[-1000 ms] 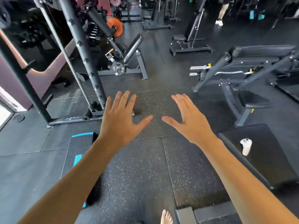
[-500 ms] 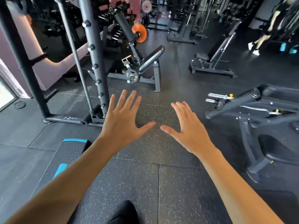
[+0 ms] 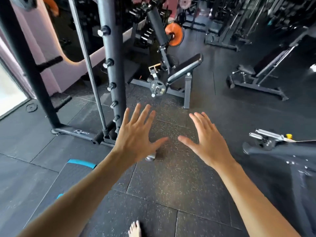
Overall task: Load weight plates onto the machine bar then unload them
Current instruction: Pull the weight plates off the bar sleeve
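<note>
Left hand (image 3: 135, 139): grip open, fingers spread, palm down, nothing held; raised over the speckled floor near the foot of the rack.
Right hand (image 3: 207, 142): grip open, fingers spread, palm down, nothing held; beside the left hand, thumb tips near each other but apart.
Floor (image 3: 171, 182): dark rubber tiles with light speckles, seams visible between tiles.
Rack upright (image 3: 112, 65): grey post with a row of pegs down its face, standing on the floor just beyond the left hand.
Guide rod (image 3: 89, 65): thin bright rod, tilted, just left of the rack upright.
Machine bar (image 3: 158, 24): padded black arm, tilted, rising from the plate-loaded machine straight ahead of the hands.
Orange weight plate (image 3: 174, 34): mounted at the upper part of the machine, just right of the machine bar, well apart from both hands.
Grey weight plate (image 3: 157, 87): small, on a horizontal peg at the base of the machine, beyond the fingertips of the left hand.
Loose plate (image 3: 31, 107): small dark disc lying flat on the floor near the left edge, beside the black post.
Step platform (image 3: 75, 170): black with blue trim, on the floor under the left forearm.
Bare foot (image 3: 135, 230): at the near edge of the floor, toes forward.
Small metallic item under the left hand: partly hidden, identity not determinable.
</note>
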Motion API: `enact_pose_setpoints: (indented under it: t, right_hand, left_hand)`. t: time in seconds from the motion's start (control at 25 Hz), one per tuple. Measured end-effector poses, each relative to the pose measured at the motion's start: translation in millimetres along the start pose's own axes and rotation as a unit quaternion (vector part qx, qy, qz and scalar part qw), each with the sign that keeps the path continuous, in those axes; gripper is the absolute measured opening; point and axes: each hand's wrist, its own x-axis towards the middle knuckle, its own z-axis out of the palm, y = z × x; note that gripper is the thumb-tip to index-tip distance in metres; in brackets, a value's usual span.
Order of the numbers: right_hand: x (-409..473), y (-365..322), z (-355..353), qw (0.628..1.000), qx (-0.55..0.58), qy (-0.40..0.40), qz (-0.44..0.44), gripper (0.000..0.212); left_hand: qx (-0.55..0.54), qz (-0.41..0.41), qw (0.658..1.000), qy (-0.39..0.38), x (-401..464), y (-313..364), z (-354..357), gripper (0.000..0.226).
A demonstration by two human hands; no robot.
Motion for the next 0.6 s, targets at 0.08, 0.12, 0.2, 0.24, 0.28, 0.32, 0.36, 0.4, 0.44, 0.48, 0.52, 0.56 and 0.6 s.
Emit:
enact_pose_setpoints:
  t: [0.08,0.12,0.2,0.24,0.28,0.32,0.36,0.4,0.44,0.48,0.52,0.56,0.6]
  right_hand:
    - [35,13,1,1.000,0.008,0.009,0.000,0.093]
    - [50,19,2,1.000,0.007,0.010,-0.007,0.094]
    - [87,39,5,1.000,0.001,0.009,-0.011,0.095]
    - [106,51,5,1.000,-0.001,0.011,-0.011,0.095]
    - [125,66,6,1.000,0.000,0.013,-0.011,0.095]
    - [144,81,6,1.000,-0.001,0.016,-0.013,0.096]
    - [162,95,6,1.000,-0.002,0.019,-0.017,0.096]
    - [180,110,7,1.000,-0.001,0.021,-0.022,0.096]
    - [200,127,8,0.999,0.001,0.020,-0.027,0.096]
    - [219,143,9,0.999,0.004,0.018,-0.034,0.097]
    - [244,162,8,0.999,0.009,0.017,-0.045,0.097]
    - [270,180,4,0.998,0.014,0.013,-0.057,0.098]
    - [295,197,-3,0.997,0.015,0.008,-0.071,0.099]
  left_hand:
    - [-0.007,0.006,1.000,-0.003,40,-7,9,0.103]
    - [-0.008,0.009,1.000,0.000,57,-7,13,0.103]
    - [-0.006,0.015,1.000,0.005,99,-6,24,0.103]
    - [-0.007,0.013,1.000,0.009,121,-4,29,0.103]
    - [-0.008,0.009,1.000,0.012,142,-2,35,0.103]
    - [-0.007,0.008,1.000,0.015,165,1,42,0.102]
    - [-0.003,0.010,1.000,0.015,185,4,48,0.102]
    - [0.003,0.009,1.000,0.013,206,8,54,0.101]
    - [0.009,0.006,1.000,0.013,229,12,61,0.101]
    - [0.016,0.001,1.000,0.018,250,16,67,0.100]
    - [0.019,-0.007,0.999,0.028,276,20,74,0.100]
    - [0.018,-0.021,0.999,0.036,301,24,80,0.099]
    - [0.013,-0.039,0.998,0.040,326,29,81,0.098]
